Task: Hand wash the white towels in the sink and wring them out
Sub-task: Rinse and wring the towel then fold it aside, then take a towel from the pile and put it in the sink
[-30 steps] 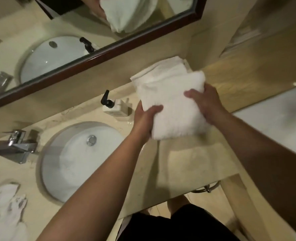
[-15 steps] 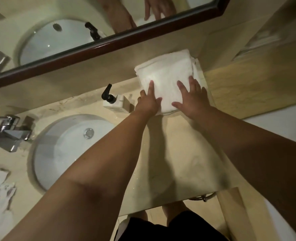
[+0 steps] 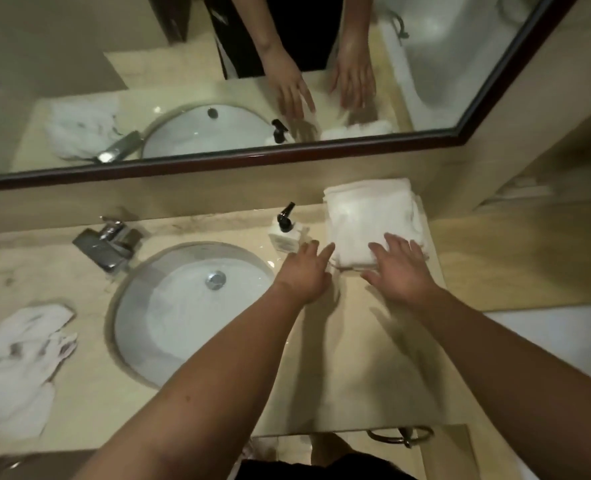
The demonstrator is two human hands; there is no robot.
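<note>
Head view: folded towel stack (image 3: 367,216) lies right of the sink (image 3: 183,306), beside the soap bottle (image 3: 282,233). Right hand (image 3: 399,268) rests flat on it; left hand (image 3: 304,271) spread at its edge. Probably soft and light; grip its near edge.

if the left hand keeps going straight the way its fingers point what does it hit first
Most likely the near-left edge of the folded white towels: the left hand points up and slightly right at them. The soap dispenser sits just left of that line.
</note>
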